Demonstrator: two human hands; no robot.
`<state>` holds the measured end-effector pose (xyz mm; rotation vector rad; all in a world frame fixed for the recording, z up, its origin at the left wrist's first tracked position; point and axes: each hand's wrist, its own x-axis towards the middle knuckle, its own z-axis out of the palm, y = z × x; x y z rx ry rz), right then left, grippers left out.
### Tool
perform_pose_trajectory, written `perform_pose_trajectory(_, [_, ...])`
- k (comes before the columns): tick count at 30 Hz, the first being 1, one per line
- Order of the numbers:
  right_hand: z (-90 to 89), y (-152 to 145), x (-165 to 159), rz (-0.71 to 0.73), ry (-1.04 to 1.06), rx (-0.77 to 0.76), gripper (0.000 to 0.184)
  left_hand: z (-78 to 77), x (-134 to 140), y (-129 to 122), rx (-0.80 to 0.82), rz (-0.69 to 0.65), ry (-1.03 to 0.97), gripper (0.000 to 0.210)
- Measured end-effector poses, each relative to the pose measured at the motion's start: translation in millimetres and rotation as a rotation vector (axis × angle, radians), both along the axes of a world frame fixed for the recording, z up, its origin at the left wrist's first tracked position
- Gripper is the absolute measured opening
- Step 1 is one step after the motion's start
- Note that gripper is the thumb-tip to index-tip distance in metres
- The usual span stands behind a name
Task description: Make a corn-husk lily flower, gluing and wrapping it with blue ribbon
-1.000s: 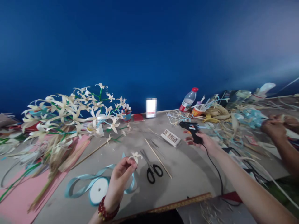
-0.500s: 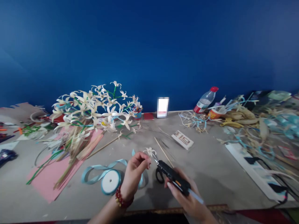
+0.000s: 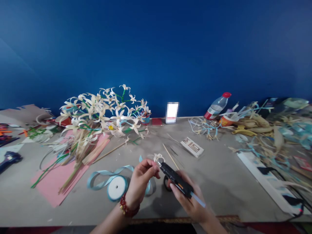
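My left hand, wearing a red beaded bracelet, has its fingers pinched together at a small white flower, whose stem is hidden by the fingertips. A black hot glue gun is gripped in my right hand, with a pale glue stick poking out of its back end. Its nozzle points up and left, close against the flower; whether it touches cannot be told. Light blue ribbon trails from a white spool left of my left hand. Below the gun shows a black loop.
White flowers on green stems crowd the back left, beside pink paper. A bottle leans near an orange cup at the back right. A white power strip with black cables lies at right. A printed card is further back.
The glue gun's nozzle has moved slightly up and left, closer to the flower. My left hand stays pinched in nearly the same place. The whole view has shifted slightly.
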<state>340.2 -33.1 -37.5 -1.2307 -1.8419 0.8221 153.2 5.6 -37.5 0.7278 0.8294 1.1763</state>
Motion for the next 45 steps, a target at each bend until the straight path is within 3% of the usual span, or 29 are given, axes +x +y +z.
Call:
perform_pose_trajectory(12, [-6.6, 6, 0, -0.012, -0.002, 0.055, 0.008, 3.5, -1, 1, -0.008, -0.018, -0.006, 0.018])
perform_pose_trajectory(24, [-14.4, 15, 4, -0.003, -0.092, 0.264, 0.023, 13.3, 0, 1, -0.074, -0.098, -0.085, 0.024])
perform_pose_trajectory(33, [-28.6, 17, 15, 0.019, -0.109, 0.247, 0.02, 10.5, -2, 0, -0.13, -0.144, -0.138, 0.023])
perform_pose_trajectory(39, [-18.4, 21, 21, 0.102, -0.123, 0.273, 0.018, 14.5, -3, 0, -0.161, -0.16, -0.164, 0.024])
perform_pose_trajectory(45, [-10.0, 23, 22, 0.18, -0.157, 0.407, 0.031, 15.2, -3, 0, -0.152, -0.17, -0.17, 0.024])
